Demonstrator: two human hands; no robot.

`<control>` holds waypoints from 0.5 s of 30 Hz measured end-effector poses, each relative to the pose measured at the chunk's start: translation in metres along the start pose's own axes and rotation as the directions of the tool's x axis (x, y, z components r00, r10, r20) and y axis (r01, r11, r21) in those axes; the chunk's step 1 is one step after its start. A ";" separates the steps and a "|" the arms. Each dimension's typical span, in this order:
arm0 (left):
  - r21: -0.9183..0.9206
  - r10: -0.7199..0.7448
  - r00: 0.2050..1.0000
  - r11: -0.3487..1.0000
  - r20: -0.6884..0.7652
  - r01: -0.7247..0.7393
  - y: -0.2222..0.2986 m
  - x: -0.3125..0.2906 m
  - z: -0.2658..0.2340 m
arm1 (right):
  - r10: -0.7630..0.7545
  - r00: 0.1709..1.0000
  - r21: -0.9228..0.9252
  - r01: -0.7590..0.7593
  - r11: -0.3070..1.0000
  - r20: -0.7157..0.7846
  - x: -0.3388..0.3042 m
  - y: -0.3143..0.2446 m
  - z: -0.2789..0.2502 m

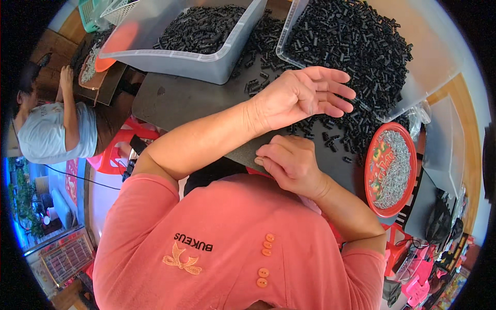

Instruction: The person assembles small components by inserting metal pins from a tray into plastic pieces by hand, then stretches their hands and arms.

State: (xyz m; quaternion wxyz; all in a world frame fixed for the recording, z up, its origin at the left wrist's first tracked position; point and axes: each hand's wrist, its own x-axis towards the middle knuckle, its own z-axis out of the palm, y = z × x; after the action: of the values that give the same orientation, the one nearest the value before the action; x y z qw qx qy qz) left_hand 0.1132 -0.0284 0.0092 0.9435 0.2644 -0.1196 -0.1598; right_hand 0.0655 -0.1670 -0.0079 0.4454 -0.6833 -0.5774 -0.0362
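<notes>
My left hand [305, 95] reaches across to the right above a heap of small black plastic parts [351, 57]. Its fingers are stretched out and slightly apart, the thumb bent in, and nothing shows in them. Closer to my chest, my right hand [294, 163] is closed, with thumb and curled fingers pressed together. Whatever it may hold is hidden or too small to make out. More black parts lie loose on the dark table [181, 101], around and beyond my left hand. A red oval tray [368, 178] with many small silvery metal pieces [395, 168] rests right of my hands.
A grey translucent bin [170, 64] with black parts stands at the far left. Another clear bin [434, 57], tipped toward me, spills parts at the far right. An empty-looking clear tub [444, 142] is beyond the red tray. A person [57, 129] sits at another table on the left.
</notes>
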 end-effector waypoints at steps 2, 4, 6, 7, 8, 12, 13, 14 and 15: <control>0.010 -0.004 1.000 1.000 0.014 0.004 0.000 0.000 -0.001 | 0.001 1.000 0.000 -0.001 1.000 0.001 0.000 0.001 0.001; -0.007 -0.017 0.999 1.000 0.044 0.017 -0.001 -0.001 -0.006 | 0.002 1.000 0.000 -0.002 1.000 0.003 0.000 0.000 0.001; -0.025 -0.030 0.997 0.999 0.073 0.032 0.000 0.000 -0.009 | 0.002 1.000 0.000 -0.002 1.000 -0.001 0.000 0.000 0.001; -0.033 -0.030 0.996 0.999 0.083 0.033 0.000 0.000 -0.009 | 0.002 1.000 0.000 -0.002 1.000 -0.001 0.000 0.000 0.001; -0.041 -0.030 0.995 0.999 0.094 0.034 0.000 0.000 -0.009 | 0.005 1.000 0.005 -0.005 1.000 -0.004 0.001 -0.001 0.000; -0.126 -0.032 0.998 0.991 0.054 0.038 0.004 0.000 -0.003 | 0.017 1.000 0.017 -0.017 1.000 -0.009 0.002 -0.003 -0.001; -0.131 -0.020 0.999 0.991 0.047 0.026 0.004 0.000 -0.004 | 0.015 1.000 0.018 -0.015 1.000 -0.009 0.002 -0.003 -0.001; -0.135 -0.009 0.999 0.991 0.040 0.014 0.004 0.000 -0.004 | 0.015 1.000 0.015 -0.015 1.000 -0.006 0.002 -0.003 -0.001; -0.134 -0.010 0.999 0.991 0.041 0.016 0.005 0.000 -0.003 | 0.016 1.000 0.011 -0.016 1.000 -0.004 0.002 -0.003 -0.002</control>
State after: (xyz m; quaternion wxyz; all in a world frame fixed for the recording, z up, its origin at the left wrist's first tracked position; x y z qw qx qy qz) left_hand 0.1151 -0.0230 0.0095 0.9556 0.1976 -0.1260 -0.1789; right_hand 0.0643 -0.1671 -0.0041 0.4505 -0.6856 -0.5710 -0.0308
